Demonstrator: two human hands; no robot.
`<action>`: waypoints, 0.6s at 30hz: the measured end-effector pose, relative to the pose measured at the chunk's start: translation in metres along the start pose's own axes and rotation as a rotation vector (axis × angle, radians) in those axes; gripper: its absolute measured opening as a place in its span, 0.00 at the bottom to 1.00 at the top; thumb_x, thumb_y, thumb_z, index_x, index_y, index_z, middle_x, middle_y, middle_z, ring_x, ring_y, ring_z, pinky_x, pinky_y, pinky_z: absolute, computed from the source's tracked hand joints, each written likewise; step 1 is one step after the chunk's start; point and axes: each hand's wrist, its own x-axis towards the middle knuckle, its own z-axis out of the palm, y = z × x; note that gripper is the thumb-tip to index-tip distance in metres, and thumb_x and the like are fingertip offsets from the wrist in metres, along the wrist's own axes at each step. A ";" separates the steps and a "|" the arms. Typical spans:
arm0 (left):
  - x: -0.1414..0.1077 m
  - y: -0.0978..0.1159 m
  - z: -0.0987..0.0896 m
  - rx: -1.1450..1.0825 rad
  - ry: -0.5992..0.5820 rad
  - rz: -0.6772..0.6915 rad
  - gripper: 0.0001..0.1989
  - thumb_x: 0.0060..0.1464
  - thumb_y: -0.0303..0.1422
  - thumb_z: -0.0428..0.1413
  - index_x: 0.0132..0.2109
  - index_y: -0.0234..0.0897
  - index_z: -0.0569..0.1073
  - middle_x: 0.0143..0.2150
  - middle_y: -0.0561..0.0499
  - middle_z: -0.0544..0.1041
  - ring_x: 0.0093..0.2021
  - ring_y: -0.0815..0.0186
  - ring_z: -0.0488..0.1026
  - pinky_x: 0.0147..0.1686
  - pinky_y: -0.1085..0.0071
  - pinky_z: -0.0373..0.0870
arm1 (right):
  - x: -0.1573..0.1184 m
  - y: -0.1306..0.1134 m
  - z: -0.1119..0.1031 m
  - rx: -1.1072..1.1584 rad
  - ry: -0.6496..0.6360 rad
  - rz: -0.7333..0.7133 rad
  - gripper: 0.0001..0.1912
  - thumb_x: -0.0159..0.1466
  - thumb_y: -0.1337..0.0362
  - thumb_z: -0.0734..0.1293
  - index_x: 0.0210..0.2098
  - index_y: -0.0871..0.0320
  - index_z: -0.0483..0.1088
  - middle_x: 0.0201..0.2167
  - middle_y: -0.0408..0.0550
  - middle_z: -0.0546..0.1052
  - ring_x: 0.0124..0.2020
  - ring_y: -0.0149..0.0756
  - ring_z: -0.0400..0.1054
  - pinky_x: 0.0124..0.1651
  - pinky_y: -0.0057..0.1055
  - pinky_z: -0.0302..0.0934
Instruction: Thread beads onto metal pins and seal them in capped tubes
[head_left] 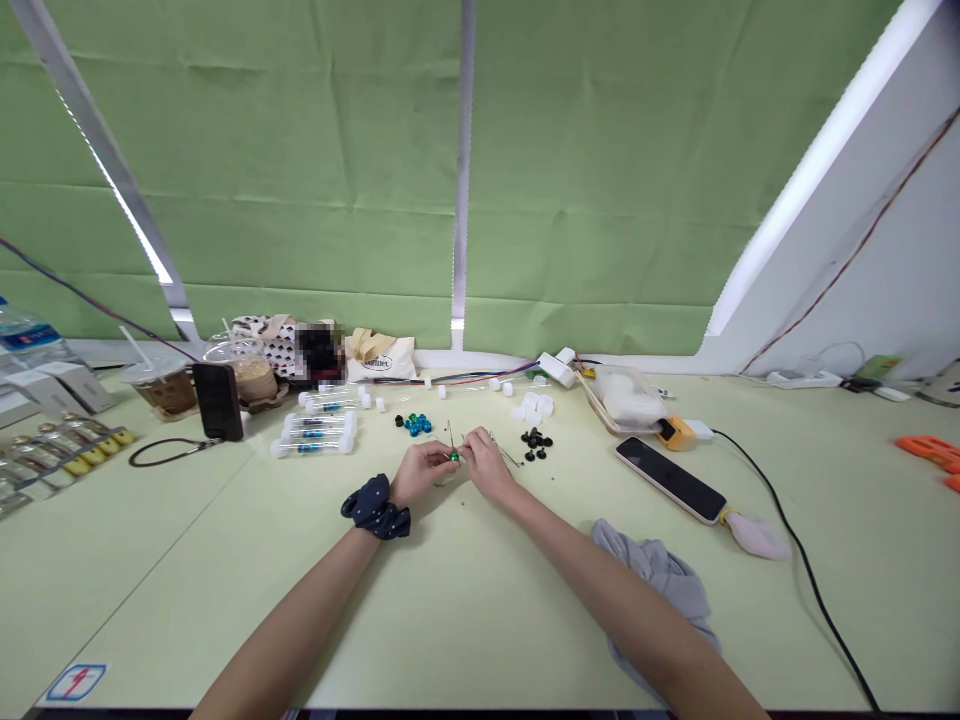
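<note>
While both forearms reach in from the lower edge and converge toward the middle of the pale green tabletop (pixel 187 560), the left hand (pixel 421 470) and the right hand (pixel 486 466) meet fingertip to fingertip just above the surface, each curled narrow in a pinch. Between them sits a small round green bead (pixel 454 456), held by the fingers of both hands, and a thin dark wire pin (pixel 450 433) rises from it, its long axis near upright and leaning slightly toward 11 o'clock; which hand grips the pin cannot be told. The left wrist wears a dark navy fabric scrunchie (pixel 375 507). At 11 o'clock from the hands lies a little cluster of blue and green beads (pixel 415 423), and farther toward 10 o'clock several clear plastic tubes with white caps (pixel 315 435) lie with their long axes running 9 to 3. A clump of small black pieces (pixel 535 443) rests at 2 o'clock, near the right hand. A dark-screened phone in a pale case (pixel 670 479) lies at 3 o'clock, angled 10 to 4, and a crumpled grey cloth (pixel 660 580) sits under the right forearm at 5 o'clock.
</note>
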 end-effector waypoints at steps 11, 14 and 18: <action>0.000 -0.001 0.000 -0.062 0.028 -0.014 0.18 0.39 0.38 0.64 0.37 0.30 0.75 0.35 0.44 0.77 0.34 0.61 0.74 0.37 0.65 0.71 | 0.000 0.001 -0.007 -0.083 -0.029 0.025 0.06 0.64 0.65 0.54 0.32 0.55 0.60 0.34 0.45 0.65 0.33 0.34 0.61 0.35 0.30 0.55; 0.000 0.000 0.001 -0.057 0.012 -0.003 0.18 0.39 0.38 0.64 0.37 0.31 0.76 0.34 0.45 0.77 0.33 0.62 0.74 0.38 0.65 0.70 | -0.002 0.002 -0.005 -0.150 0.014 0.042 0.07 0.65 0.63 0.55 0.32 0.55 0.61 0.34 0.45 0.66 0.32 0.34 0.62 0.33 0.29 0.53; -0.001 0.002 0.001 -0.036 0.009 -0.005 0.17 0.40 0.38 0.63 0.37 0.31 0.76 0.34 0.45 0.77 0.33 0.62 0.74 0.37 0.66 0.70 | -0.004 0.003 -0.001 -0.181 0.044 0.052 0.08 0.65 0.62 0.55 0.31 0.55 0.60 0.33 0.45 0.66 0.30 0.34 0.61 0.30 0.28 0.51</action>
